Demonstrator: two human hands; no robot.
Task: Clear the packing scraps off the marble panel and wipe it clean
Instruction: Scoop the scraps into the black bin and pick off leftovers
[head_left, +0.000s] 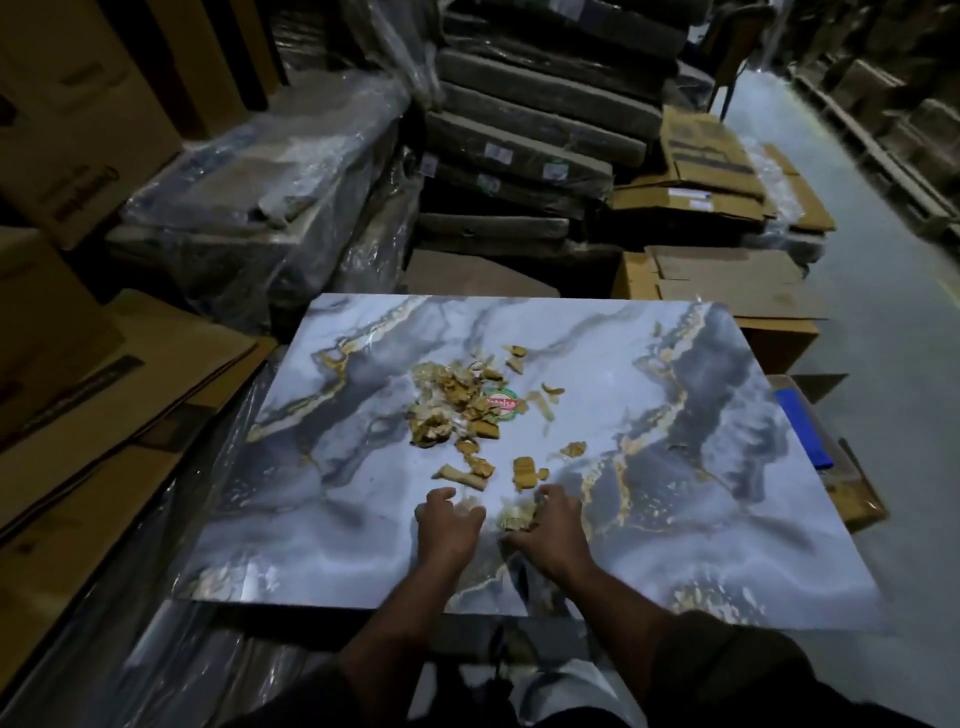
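Observation:
A blue-grey marble panel (675, 493) with gold veins lies flat in front of me. Several tan packing scraps (452, 410) are heaped near its middle, around a round red-and-green sticker (503, 403). More scraps (524, 470) trail toward the near edge. My left hand (447, 525) rests on the panel with curled fingers, touching a pale scrap at its fingertips. My right hand (550, 530) grips a clump of scraps (517, 517) against the panel, thumb and fingers curled round it. Both hands are side by side near the panel's front middle.
A blue cloth (802, 431) lies in an open carton just right of the panel. Flattened cardboard (727, 280) lies behind it, stacked wrapped cushions (530, 135) farther back. Plastic-wrapped goods (249, 208) and cartons (78, 389) crowd the left. A bare floor aisle (893, 322) runs on the right.

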